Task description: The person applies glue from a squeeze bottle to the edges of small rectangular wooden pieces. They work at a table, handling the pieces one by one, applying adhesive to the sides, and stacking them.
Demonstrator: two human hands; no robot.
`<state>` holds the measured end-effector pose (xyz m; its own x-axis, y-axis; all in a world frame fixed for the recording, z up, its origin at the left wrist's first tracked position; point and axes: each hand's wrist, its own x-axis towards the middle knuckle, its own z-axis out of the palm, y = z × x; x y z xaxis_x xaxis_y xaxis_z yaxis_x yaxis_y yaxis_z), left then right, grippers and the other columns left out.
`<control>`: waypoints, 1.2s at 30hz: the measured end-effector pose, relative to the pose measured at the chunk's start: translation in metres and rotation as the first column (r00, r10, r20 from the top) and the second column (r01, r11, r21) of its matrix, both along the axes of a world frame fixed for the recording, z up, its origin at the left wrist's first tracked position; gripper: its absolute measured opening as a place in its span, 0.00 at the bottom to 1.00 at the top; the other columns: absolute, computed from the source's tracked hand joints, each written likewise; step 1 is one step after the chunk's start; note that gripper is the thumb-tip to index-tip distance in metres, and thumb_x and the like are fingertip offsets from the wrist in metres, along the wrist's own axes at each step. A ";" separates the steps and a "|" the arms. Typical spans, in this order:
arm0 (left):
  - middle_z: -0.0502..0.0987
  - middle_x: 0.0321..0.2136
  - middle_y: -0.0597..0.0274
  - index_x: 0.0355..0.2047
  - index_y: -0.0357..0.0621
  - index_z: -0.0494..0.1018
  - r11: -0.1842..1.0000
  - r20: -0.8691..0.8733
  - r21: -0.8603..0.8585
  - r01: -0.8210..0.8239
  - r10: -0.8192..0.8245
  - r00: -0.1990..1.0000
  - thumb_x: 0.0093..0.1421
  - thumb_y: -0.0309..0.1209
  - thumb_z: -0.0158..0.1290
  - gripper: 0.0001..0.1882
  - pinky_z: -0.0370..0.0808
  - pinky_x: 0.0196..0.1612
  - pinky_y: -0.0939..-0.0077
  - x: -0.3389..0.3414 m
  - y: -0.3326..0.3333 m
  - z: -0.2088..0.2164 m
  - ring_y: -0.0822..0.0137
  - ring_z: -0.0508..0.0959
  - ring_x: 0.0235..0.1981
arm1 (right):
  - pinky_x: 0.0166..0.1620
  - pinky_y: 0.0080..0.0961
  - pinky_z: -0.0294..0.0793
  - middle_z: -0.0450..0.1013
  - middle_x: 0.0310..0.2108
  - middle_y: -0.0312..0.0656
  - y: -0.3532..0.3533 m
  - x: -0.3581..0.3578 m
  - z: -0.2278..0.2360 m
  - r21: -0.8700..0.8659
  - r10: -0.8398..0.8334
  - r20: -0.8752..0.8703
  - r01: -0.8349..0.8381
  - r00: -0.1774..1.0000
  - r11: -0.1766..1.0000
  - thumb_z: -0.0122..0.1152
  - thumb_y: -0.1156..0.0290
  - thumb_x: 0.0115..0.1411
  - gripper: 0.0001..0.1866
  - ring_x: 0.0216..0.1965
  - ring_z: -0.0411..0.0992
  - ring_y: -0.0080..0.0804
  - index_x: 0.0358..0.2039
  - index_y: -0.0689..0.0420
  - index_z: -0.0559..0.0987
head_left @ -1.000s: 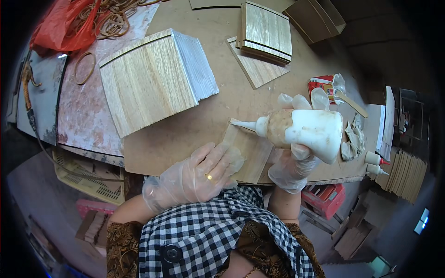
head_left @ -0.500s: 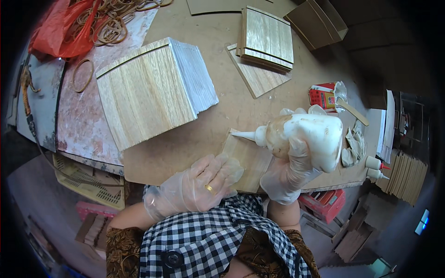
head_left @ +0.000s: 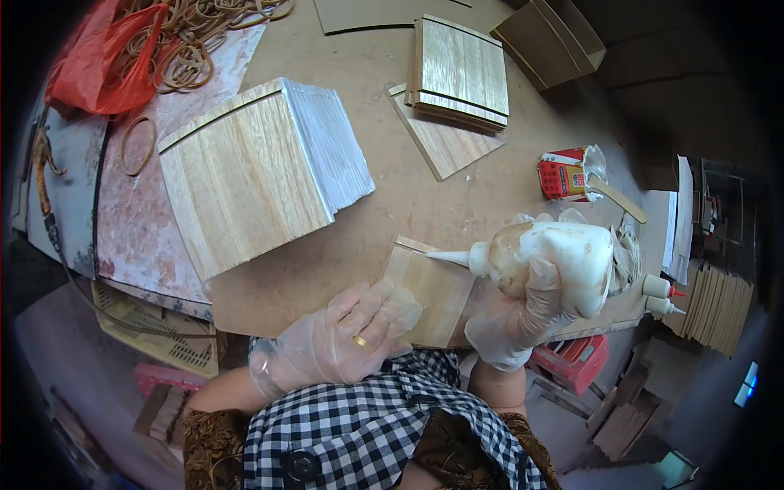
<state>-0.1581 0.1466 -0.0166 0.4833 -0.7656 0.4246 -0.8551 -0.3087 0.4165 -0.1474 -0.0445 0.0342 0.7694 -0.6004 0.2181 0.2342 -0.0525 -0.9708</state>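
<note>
My right hand (head_left: 523,314), in a clear glove, grips a white glue bottle (head_left: 555,257) lying sideways, its nozzle tip touching the far right edge of a small wooden panel (head_left: 433,290). My left hand (head_left: 351,335), also gloved and wearing a ring, presses flat on the panel's near left corner at the table's front edge.
A large fanned stack of wooden panels (head_left: 253,175) lies at left centre. A smaller stack (head_left: 461,73) sits on a loose panel farther back. A red tin with a stick (head_left: 572,173) stands at right, rubber bands (head_left: 188,41) and a red bag (head_left: 98,69) at far left.
The glue bottle has swung from upper right down toward the panel, its nozzle now at the panel's edge. My left hand stays pressed on the panel.
</note>
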 end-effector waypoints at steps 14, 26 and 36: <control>0.77 0.40 0.54 0.35 0.39 0.79 0.999 -0.019 -0.045 -0.012 0.011 1.000 0.53 0.42 0.64 0.18 0.78 0.45 0.59 -0.001 -0.001 -0.002 0.51 0.76 0.49 | 0.53 0.33 0.71 0.69 0.49 0.46 0.009 0.011 0.005 -0.099 0.107 -0.076 -0.115 0.991 0.988 0.58 0.67 0.58 0.28 0.49 0.70 0.35 0.57 0.62 0.64; 0.76 0.36 0.56 0.32 0.40 0.78 0.998 -0.012 -0.051 -0.026 0.025 1.000 0.54 0.42 0.63 0.17 0.79 0.43 0.59 0.000 -0.002 -0.002 0.50 0.77 0.46 | 0.54 0.35 0.72 0.69 0.49 0.46 0.013 0.015 0.004 -0.102 0.084 -0.076 -0.092 0.994 0.991 0.60 0.67 0.58 0.27 0.48 0.71 0.37 0.56 0.62 0.65; 0.77 0.37 0.54 0.34 0.39 0.77 0.999 -0.012 -0.033 0.010 -0.011 1.000 0.53 0.43 0.64 0.19 0.78 0.44 0.58 0.000 0.000 -0.001 0.49 0.78 0.46 | 0.47 0.29 0.75 0.71 0.44 0.43 -0.002 0.008 0.003 0.134 0.032 0.030 -0.036 0.999 0.990 0.60 0.75 0.58 0.22 0.42 0.72 0.30 0.53 0.64 0.68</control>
